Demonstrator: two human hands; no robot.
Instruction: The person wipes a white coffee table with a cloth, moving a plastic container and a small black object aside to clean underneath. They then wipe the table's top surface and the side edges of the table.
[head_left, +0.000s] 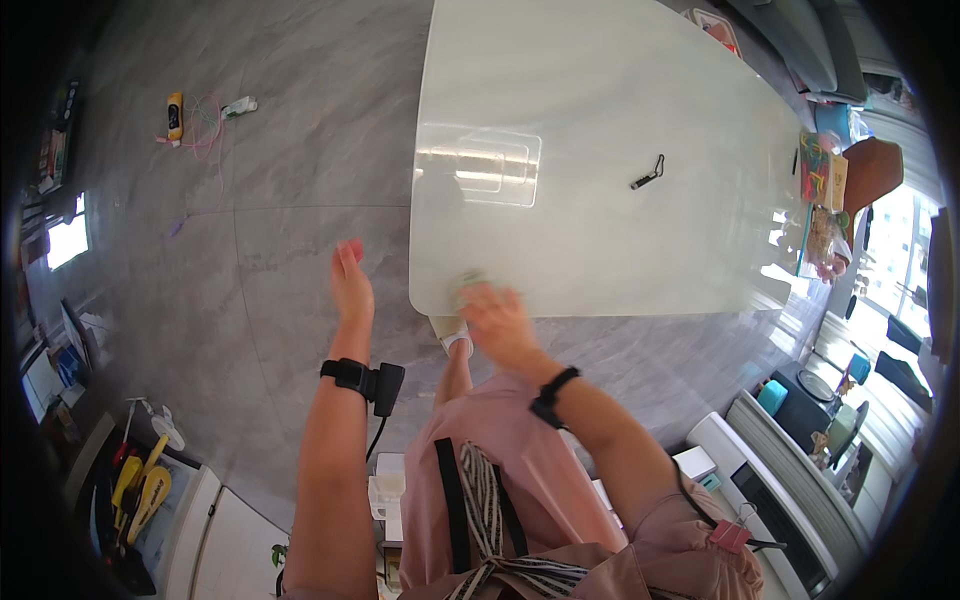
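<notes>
Off the left edge of the white glossy table (600, 240), my left hand (352, 290) is held above the grey floor. Its fingers close on a small pinkish-red object (356, 247), whose kind I cannot make out. At the table's near left corner my right hand (497, 318) is over the tabletop, smeared by motion. Under or in its fingers shows a pale green, cloth-like thing (470, 284), too blurred to name surely. A short black stick-shaped item with a wrist loop (648, 176) lies on the table farther right.
On the floor (300, 120) at far left lie a yellow device (175, 117), a white piece (239, 106) and thin pink cords. Boxes and a brown chair (873, 175) stand by the table's right end. Tools with yellow handles (148, 490) fill a tray at lower left.
</notes>
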